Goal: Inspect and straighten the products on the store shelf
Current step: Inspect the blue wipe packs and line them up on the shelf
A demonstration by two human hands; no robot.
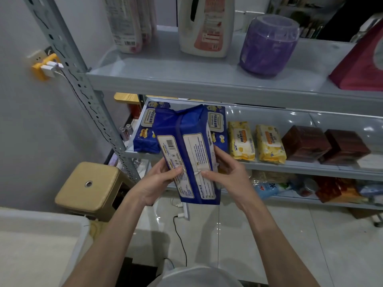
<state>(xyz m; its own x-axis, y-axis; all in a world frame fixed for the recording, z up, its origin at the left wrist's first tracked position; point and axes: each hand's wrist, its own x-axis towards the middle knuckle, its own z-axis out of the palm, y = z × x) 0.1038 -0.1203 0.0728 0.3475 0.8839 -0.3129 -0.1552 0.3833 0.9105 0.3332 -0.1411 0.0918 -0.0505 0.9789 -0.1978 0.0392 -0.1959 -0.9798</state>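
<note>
Head view: glossy blue rectangular pack [192, 146]

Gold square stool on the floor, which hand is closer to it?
Left. The left hand holds the blue plastic wipes pack just right of the stool; the right hand is farther right, on the pack's other side.

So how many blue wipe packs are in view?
3. The held pack is between left hand and right hand; the left pack and right pack sit on the middle shelf behind it. More may be hidden.
</note>
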